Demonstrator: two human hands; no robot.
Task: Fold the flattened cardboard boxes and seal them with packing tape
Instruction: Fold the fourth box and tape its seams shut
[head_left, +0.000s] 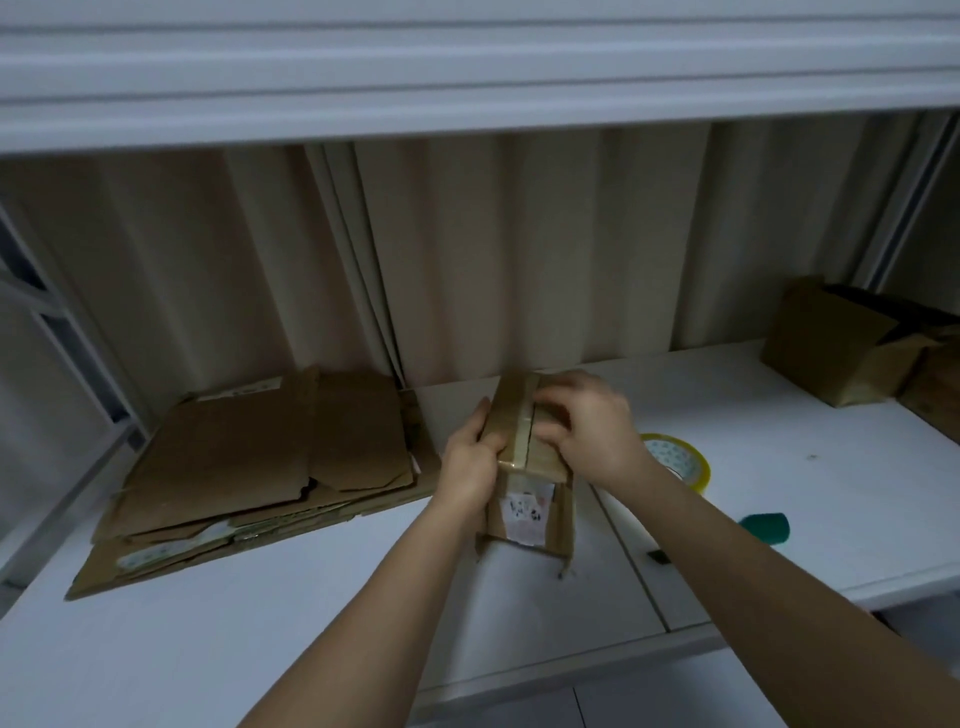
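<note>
one box (524, 457) stands folded on the surface (322, 597) between both hands, tape strip along its top seam. left hand (470, 460) grips its left side; right hand (589, 426) presses curled fingers onto the top. flattened boxes (260, 462) left of the left hand wait; tape roll (678, 460) beside the right hand.

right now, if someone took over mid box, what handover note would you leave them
Left hand: holds the left side of the small cardboard box, steadying it.
Right hand: fingers curled on the box top, beside the taped seam.
The box stands on the white shelf with a tape strip already along its top seam.
Packing tape roll lies just right of the box.
Stack of flattened boxes on the left, not yet folded.
Folded boxes sit far right.
Left: finish pressing this seam, then work through the stack.
</note>
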